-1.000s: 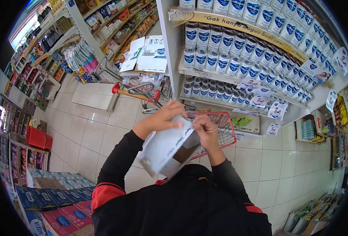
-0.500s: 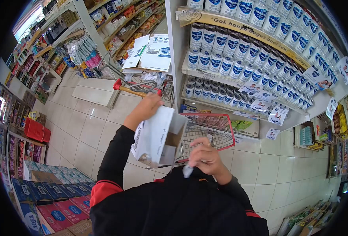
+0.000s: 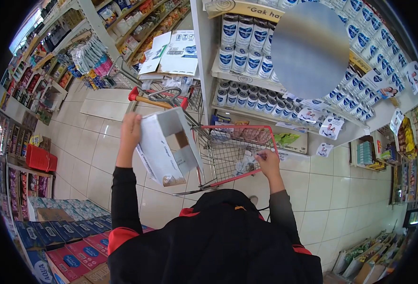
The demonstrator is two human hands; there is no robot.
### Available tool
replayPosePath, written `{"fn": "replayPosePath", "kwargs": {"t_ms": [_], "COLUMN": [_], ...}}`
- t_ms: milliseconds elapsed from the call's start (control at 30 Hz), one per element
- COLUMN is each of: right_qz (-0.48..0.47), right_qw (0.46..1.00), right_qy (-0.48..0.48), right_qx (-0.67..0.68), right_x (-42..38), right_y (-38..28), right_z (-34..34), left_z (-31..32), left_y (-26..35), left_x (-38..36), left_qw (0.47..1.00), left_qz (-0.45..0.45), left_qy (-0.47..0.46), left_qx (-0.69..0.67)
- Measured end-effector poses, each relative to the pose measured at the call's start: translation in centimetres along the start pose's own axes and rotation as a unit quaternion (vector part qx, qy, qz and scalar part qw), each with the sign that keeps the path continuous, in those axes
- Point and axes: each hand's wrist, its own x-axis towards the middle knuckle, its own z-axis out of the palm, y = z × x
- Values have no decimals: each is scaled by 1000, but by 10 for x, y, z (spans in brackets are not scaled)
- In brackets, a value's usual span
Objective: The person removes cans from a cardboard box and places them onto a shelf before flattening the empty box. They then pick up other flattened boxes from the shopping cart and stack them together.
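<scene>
An empty white cardboard carton [image 3: 164, 146] with printed sides is tilted in front of me, and its open end shows the hollow inside. My left hand [image 3: 131, 130] is closed on the carton's left upper edge. My right hand [image 3: 268, 163] is over the near right side of a shopping cart [image 3: 237, 177] with red rims. Its fingers are pinched together, and what they hold, if anything, is too small to make out. Crumpled clear plastic [image 3: 247, 163] is in the cart's wire basket, just left of those fingers.
A second cart with a red and orange handle [image 3: 152, 97] stands ahead, stacked with flattened cartons [image 3: 180, 54]. Shelves of blue-and-white cans [image 3: 247, 64] rise at the right. Boxed water packs [image 3: 67, 232] are at lower left. A blurred round patch covers part of the shelves.
My left hand and the carton have moved left. My right hand has gone from near my chest, where it held a translucent piece, out to the cart's right side.
</scene>
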Motion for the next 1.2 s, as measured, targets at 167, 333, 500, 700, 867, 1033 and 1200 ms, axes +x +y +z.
{"fn": "replayPosePath", "kwargs": {"t_ms": [167, 333, 500, 700, 867, 1033, 1200], "right_qz": [-53, 72, 126, 153, 279, 326, 345], "right_qw": [998, 997, 989, 967, 947, 911, 920], "right_qy": [-10, 41, -54, -188, -158, -227, -100], "right_qx": [-33, -11, -50, -72, -29, -111, -157], "right_x": [8, 21, 54, 71, 68, 64, 70], "right_y": [74, 113, 172, 281, 337, 378, 360], "right_z": [28, 45, 77, 157, 212, 246, 251], "left_z": [-31, -60, -76, -79, -82, -69, -49], "left_y": [-12, -23, -44, -24, -25, -22, -9], "left_x": [-28, -61, -109, -132, -158, -179, -186], "left_qw": [995, 953, 850, 783, 787, 759, 750], "left_qz": [-44, -178, -331, -376, -383, -405, -439], "left_qy": [85, 243, 393, 474, 451, 468, 466], "left_qx": [-34, -47, -115, -146, -175, -201, -163]}}
